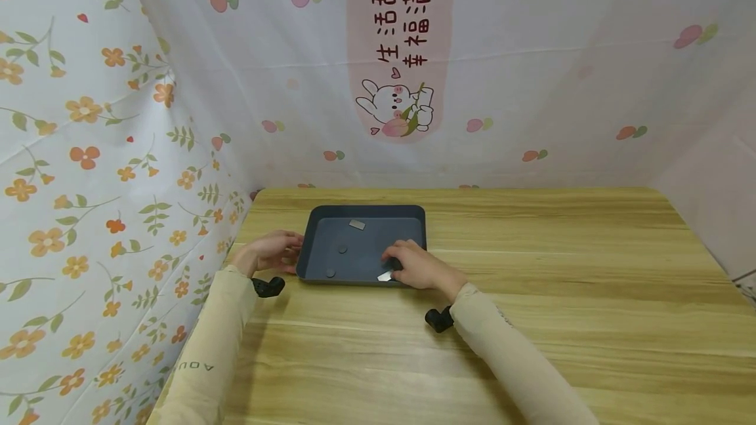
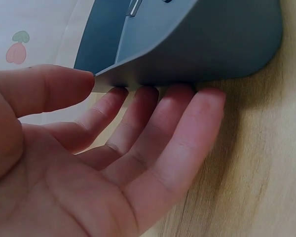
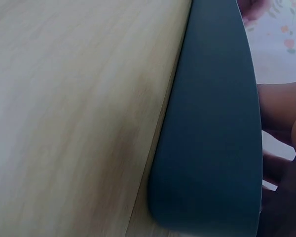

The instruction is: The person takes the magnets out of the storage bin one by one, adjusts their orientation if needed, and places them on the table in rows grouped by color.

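Observation:
A dark blue-grey rectangular tray (image 1: 366, 210) lies on the wooden table. My left hand (image 1: 276, 251) is at its left side; in the left wrist view the fingertips (image 2: 209, 98) touch the outer wall and the thumb is right at the rim. Over the near right part of the tray, my right hand (image 1: 416, 264) has its thumb at one end of a shiny, small metal plate (image 1: 385, 276), the other fingers curving over the tray. Another small metal plate (image 1: 357, 224) lies near the back wall. Two small grey discs, one nearer the middle (image 1: 342, 250), one lower left (image 1: 331, 273), lie inside.
The wooden table (image 1: 567, 294) extends widely to the right of the tray and towards me. A flowered cloth (image 1: 88, 182) hangs close along the left side, and a printed white curtain (image 1: 502, 84) stands behind the table. Black wrist devices sit below both hands.

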The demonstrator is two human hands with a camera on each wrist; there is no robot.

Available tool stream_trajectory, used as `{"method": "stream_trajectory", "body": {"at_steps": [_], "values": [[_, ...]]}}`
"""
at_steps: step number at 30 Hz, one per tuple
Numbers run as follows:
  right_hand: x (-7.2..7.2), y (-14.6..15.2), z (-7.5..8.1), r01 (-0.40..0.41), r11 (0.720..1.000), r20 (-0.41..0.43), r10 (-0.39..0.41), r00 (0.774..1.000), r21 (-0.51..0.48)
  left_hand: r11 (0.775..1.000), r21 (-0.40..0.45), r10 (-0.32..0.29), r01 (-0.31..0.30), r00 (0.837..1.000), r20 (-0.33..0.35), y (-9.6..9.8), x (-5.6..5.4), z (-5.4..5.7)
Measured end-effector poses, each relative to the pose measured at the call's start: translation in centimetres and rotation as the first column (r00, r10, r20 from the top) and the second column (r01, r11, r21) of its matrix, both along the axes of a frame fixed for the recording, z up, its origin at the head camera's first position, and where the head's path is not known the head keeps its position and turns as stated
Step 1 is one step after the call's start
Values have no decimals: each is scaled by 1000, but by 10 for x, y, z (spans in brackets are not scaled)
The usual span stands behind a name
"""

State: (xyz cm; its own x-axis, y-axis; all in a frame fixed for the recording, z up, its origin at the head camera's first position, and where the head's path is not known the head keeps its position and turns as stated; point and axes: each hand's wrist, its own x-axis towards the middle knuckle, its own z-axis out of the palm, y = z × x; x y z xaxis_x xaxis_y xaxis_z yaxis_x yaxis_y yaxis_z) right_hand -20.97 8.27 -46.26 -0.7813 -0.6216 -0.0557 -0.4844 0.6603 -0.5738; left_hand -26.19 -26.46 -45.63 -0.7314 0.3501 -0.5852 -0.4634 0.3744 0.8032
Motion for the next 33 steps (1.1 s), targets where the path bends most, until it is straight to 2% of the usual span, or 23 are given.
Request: {"method": "stream_trajectory", "body": {"at_steps": [3,9,17,24,33], "values": [[-2,-4,0,-1,1000,11,1,1000,2,1000,13,-7,7,1000,-7,0,0,-1],[-6,-9,-3,9,1000,64,-10,998,10,999,30,16,-16,1000,-8,1,1,-1],[-11,-12,-6,25,1000,82,-26,996,12,999,26,18,-18,1000,-7,1,-1,-3],[-15,-14,-8,48,998,131,-51,990,28,999,33,13,-13,1000,-11,1,-1,-1],[-20,-16,-15,48,999,104,-50,993,21,999,26,31,-31,1000,2,2,0,0]]}}
